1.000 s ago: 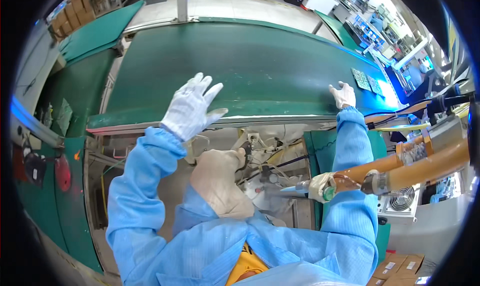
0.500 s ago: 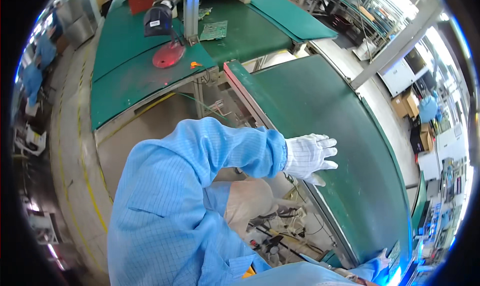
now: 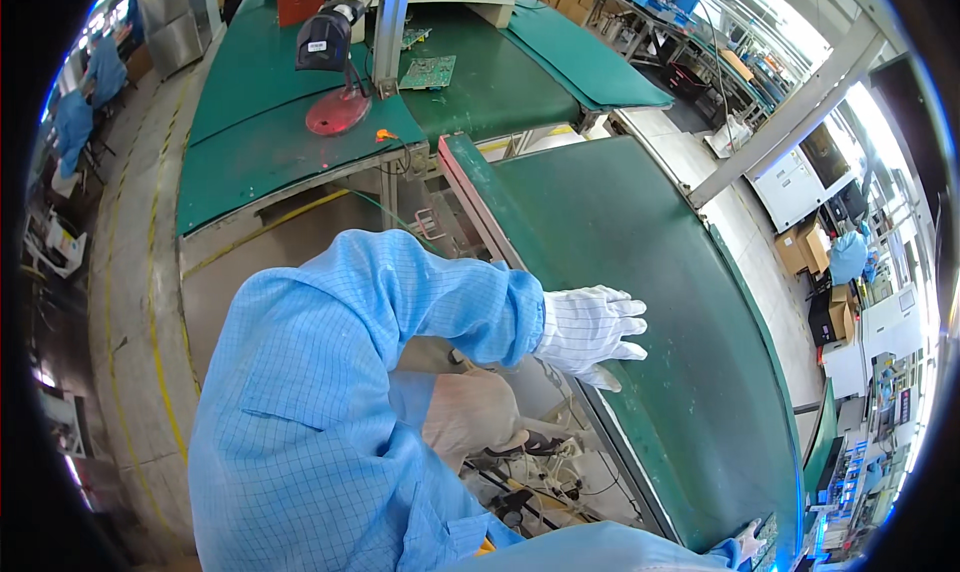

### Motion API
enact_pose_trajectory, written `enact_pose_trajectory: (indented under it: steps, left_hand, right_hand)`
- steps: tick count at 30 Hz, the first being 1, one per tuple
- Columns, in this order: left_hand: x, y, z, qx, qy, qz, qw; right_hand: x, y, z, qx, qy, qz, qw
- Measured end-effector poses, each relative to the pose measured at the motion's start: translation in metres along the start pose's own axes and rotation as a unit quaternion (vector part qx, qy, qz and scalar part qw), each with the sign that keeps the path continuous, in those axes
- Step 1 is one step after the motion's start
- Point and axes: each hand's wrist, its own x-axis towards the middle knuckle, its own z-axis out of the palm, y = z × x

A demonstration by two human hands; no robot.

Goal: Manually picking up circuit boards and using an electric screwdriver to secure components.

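My left hand, in a white striped glove, lies open on the near edge of a green conveyor belt. Its fingers are spread toward the belt's middle, with nothing in them. At the bottom right, my right hand is partly cut off by the picture's edge. It is at the side of a green circuit board and its fingers seem closed on the board's edge. Another circuit board rests on the belt section farther ahead.
Left of that board stand a metal post and a dark device on a red round base. An orange item lies near the table's edge. Cables hang below the belt. A slanted post rises at right. People in blue sit far left.
The view has shifted a little, moving both hands left and down in the picture. My left hand stays spread on the belt's edge; my right hand stays at the circuit board.
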Motion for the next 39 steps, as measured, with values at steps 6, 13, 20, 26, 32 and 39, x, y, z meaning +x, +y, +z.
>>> enact_pose_trajectory:
  steps: [6, 13, 20, 26, 32, 39]
  left_hand:
    - [-0.001, 0.001, 0.002, 0.014, 0.003, 0.001, 1.000]
    - [-0.001, 0.001, -0.001, 0.025, -0.004, -0.005, 1.000]
    - [-0.001, -0.001, 0.002, 0.029, 0.007, -0.003, 1.000]
    - [0.001, -0.001, 0.001, 0.025, -0.010, -0.004, 1.000]
    - [-0.002, 0.001, -0.002, 0.026, -0.018, -0.021, 0.999]
    - [-0.006, 0.005, -0.005, 0.029, -0.019, -0.028, 0.999]
  right_hand:
    - [0.002, 0.058, 0.043, -0.008, -0.089, 0.329, 0.940]
    - [-0.012, -0.089, -0.067, -0.087, -0.162, 0.248, 0.951]
    - [-0.009, -0.079, -0.051, -0.048, -0.148, 0.199, 0.968]
    - [-0.007, -0.047, -0.021, -0.098, -0.141, 0.216, 0.961]
    - [-0.010, -0.149, -0.100, 0.036, -0.121, 0.209, 0.970]
    - [-0.003, -0.206, -0.078, 0.072, -0.086, 0.130, 0.985]
